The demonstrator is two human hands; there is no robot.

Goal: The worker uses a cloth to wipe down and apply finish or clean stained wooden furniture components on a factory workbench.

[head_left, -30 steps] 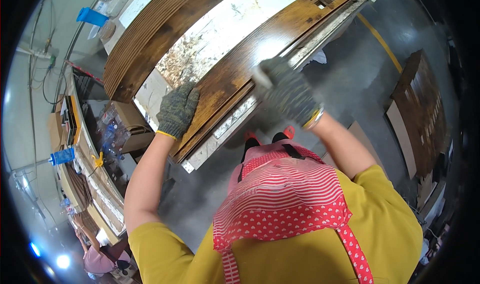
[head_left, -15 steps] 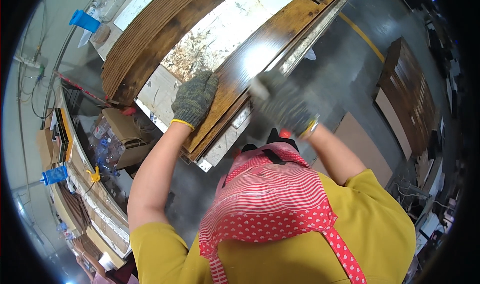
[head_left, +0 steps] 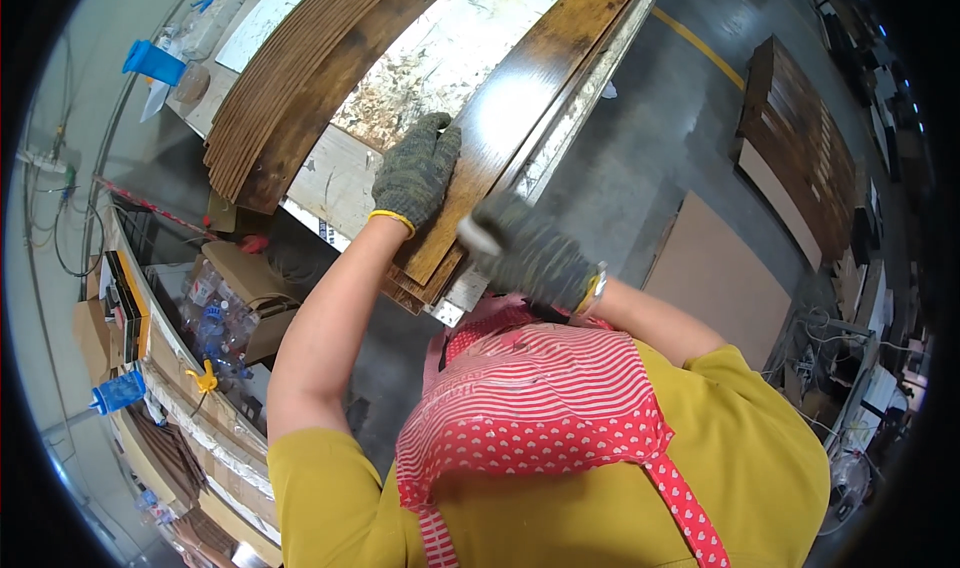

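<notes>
A glossy brown wood plank [head_left: 500, 118] lies along the right edge of the workbench, its near end toward me. My left hand [head_left: 418, 168], in a dark knitted glove with a yellow cuff, rests on the plank's left edge, fingers stretched forward. My right hand [head_left: 535, 256], gloved alike and blurred by motion, is curled at the plank's right edge near the close end. A small pale object [head_left: 478, 236] shows at its fingers, too smeared to name. Under the plank's near end another brown board [head_left: 405, 290] sticks out.
Stacked brown planks [head_left: 290, 98] lie on the bench's left side. Wood shavings [head_left: 385, 113] cover the white board between. A blue cup [head_left: 153, 63] stands at the far left. Boards [head_left: 800, 158] lean at the right. A cardboard box [head_left: 245, 293] and plastic bottles are at the lower left.
My right hand has moved toward me and left along the plank's right edge. The left hand stays on the plank's left edge. The whole view has shifted slightly.
</notes>
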